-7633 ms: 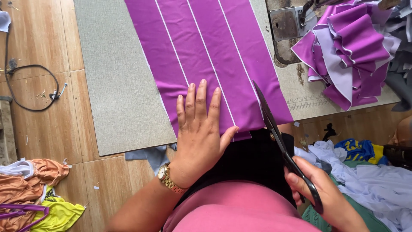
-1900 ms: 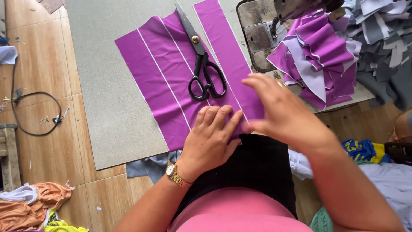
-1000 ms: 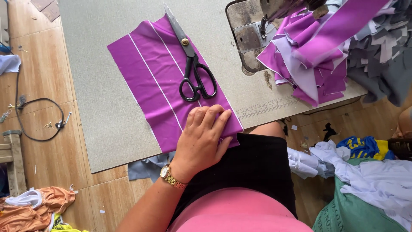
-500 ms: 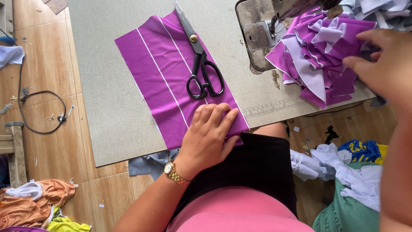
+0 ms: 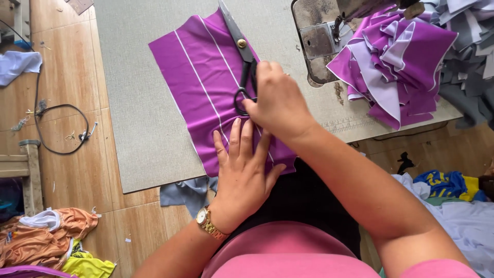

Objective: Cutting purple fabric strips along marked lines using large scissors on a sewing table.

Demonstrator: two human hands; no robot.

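Note:
A purple cloth with thin white stripes [image 5: 195, 77] lies flat on the grey table top [image 5: 139, 118]. My left hand [image 5: 244, 172], with a gold watch at the wrist, presses palm-down on the cloth's near edge, fingers spread. Black-handled scissors [image 5: 239, 46] lie on the cloth, blades pointing away from me. My right hand [image 5: 278, 103] is over the scissor handles, fingers curled around them.
A sewing machine base [image 5: 321, 41] stands at the back right beside a heap of purple and white cloth pieces [image 5: 396, 62] and grey pieces [image 5: 468, 72]. On the wooden floor lie a black cable [image 5: 56, 128], orange and yellow garments [image 5: 56, 242] and blue cloth [image 5: 447, 185].
My right hand has come back from the cloth heap on the right and now grips the scissor handles. The left hand stays pressed on the cloth.

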